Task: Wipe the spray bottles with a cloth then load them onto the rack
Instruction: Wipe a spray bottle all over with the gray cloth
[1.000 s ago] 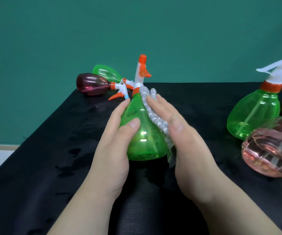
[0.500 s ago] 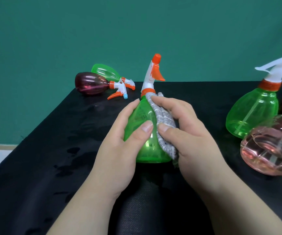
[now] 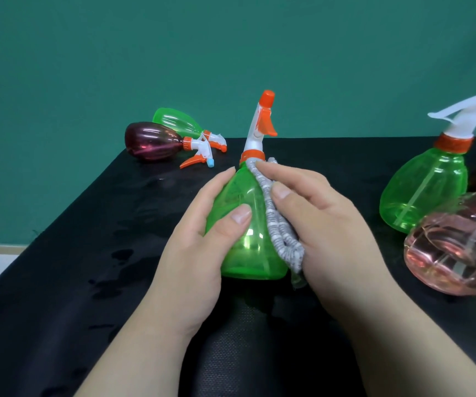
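Centrally, the green spray bottle [image 3: 248, 222] stands upright on the black table [image 3: 87, 253]. The left hand [image 3: 199, 247] grasps its left side, thumb across the front. The right hand [image 3: 325, 233] clutches a gray cloth [image 3: 279, 233] against the bottle's right side. A maroon bottle [image 3: 150, 141] lies far left; a pink bottle [image 3: 454, 253] sits right.

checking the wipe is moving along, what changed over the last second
The right hand went from lying flat on the cloth to curling round it, its thumb sliding up the green bottle, whose spray head tipped rightward. The left hand kept holding the bottle. The two bottles at the back and the bottles on the right stayed put.
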